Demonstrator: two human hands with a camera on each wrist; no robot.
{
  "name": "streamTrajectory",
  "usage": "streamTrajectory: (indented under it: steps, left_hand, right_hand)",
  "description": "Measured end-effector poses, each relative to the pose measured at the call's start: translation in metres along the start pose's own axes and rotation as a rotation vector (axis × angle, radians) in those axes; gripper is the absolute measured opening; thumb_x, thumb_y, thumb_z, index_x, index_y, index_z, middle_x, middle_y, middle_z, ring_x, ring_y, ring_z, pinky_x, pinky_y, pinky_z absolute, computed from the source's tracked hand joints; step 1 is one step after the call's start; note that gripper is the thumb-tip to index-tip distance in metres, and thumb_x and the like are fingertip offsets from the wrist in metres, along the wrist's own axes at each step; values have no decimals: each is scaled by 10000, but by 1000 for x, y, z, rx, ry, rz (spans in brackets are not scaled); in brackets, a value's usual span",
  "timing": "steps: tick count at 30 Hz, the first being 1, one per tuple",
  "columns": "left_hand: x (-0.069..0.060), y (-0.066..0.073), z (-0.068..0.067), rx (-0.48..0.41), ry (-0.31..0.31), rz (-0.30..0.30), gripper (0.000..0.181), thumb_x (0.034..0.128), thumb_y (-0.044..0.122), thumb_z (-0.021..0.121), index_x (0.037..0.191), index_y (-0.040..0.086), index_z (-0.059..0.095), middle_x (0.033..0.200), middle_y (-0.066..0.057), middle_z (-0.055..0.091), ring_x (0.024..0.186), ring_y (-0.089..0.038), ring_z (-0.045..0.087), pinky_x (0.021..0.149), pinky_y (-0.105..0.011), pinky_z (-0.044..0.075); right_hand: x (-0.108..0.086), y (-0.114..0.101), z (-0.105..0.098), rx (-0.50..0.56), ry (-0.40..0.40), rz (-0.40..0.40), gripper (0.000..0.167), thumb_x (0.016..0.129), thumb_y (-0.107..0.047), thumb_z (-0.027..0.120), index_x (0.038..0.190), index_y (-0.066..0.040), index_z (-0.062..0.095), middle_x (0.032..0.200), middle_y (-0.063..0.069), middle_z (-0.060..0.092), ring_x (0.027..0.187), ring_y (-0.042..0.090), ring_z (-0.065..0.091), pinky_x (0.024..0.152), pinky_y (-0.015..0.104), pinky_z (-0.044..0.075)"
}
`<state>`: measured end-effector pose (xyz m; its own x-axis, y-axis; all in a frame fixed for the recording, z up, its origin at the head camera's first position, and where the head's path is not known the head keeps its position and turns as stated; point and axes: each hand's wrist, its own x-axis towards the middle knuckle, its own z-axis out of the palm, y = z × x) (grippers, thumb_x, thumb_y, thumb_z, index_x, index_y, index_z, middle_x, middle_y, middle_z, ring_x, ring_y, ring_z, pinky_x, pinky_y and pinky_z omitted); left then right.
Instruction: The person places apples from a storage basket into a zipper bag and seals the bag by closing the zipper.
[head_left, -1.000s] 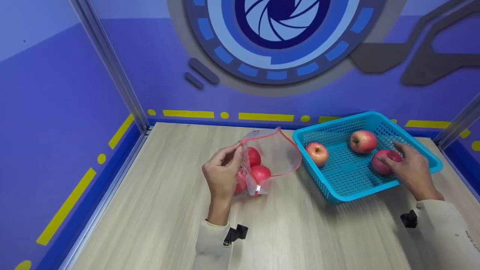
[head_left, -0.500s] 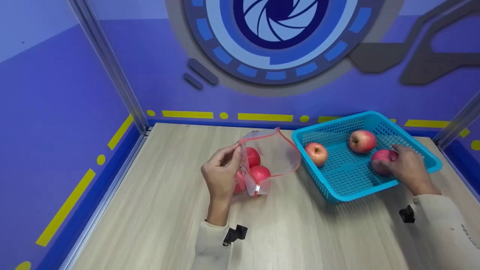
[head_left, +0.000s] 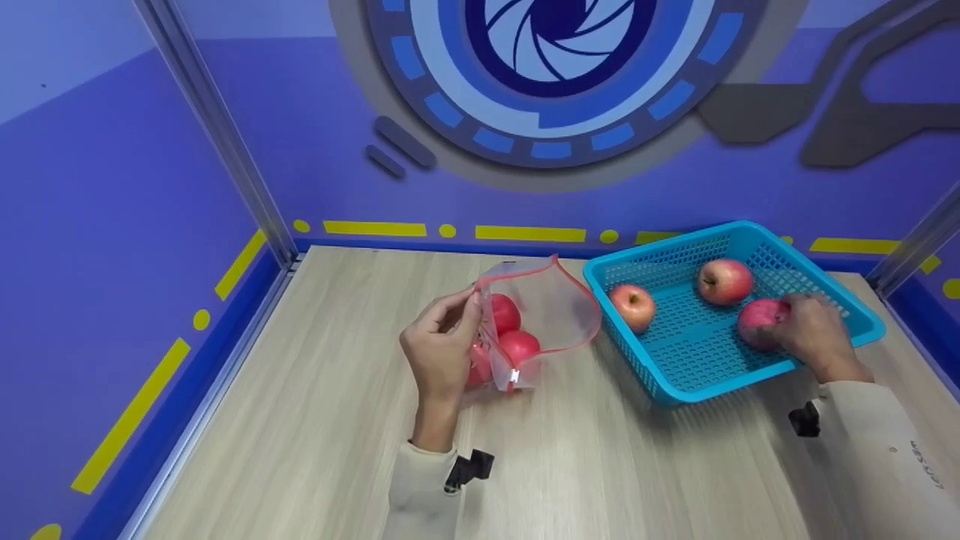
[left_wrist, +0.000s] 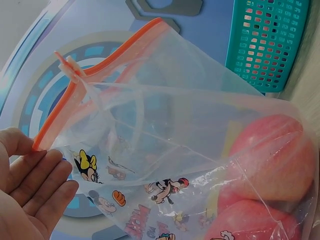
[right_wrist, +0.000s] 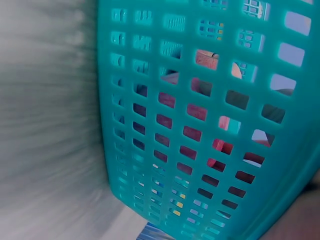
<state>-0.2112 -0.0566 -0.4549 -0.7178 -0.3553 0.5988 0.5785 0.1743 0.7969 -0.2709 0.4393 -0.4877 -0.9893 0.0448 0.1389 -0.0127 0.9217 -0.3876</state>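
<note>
My left hand [head_left: 442,341] pinches the orange-red zip edge of a clear plastic zip bag [head_left: 551,304], whose mouth gapes toward the right. Inside the bag lie several red apples [head_left: 519,346]; cartoon prints show on its side in the left wrist view. Over the right part of a blue-green basket [head_left: 697,394], my right hand [head_left: 816,334] grips a dark red apple [head_left: 759,324], thumb and fingers around its right side. Two other apples sit in the basket, a paler apple [head_left: 632,308] at left and a red-yellow apple [head_left: 725,282] at the back. In the right wrist view the basket wall hides most of the grip.
The basket stands at the right of the wooden table [head_left: 330,420], close to the blue back wall [head_left: 315,135]. Its raised rim lies between the bag and the apples. A metal corner post [head_left: 225,135] rises at the left.
My right hand has closed around the dark red apple and shifted slightly left with it. The left hand and the bag have stayed nearly still.
</note>
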Motion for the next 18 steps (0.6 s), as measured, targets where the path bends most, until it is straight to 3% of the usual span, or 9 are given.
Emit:
streamTrajectory:
  steps: [9,18]
  left_hand:
    - [1,-1,-1,3,5,13,138,932,68,826,1061,19,835,998,-36,806,849,-196,768,801,-342,642]
    - [1,0,-1,0,-4,6,147,932,59,823,1071,12,831,1002,-37,805,851,-196,768,809,-346,641]
  right_hand:
    - [1,1,-1,51,-83,4,726,900,-155,811,1355,255,421,1218,491,516,1036,612,524,892,736,485]
    - [-1,0,-1,72,-75,4,737,922,-192,818,1380,238,432,1259,485,521,1069,608,533,917,733,490]
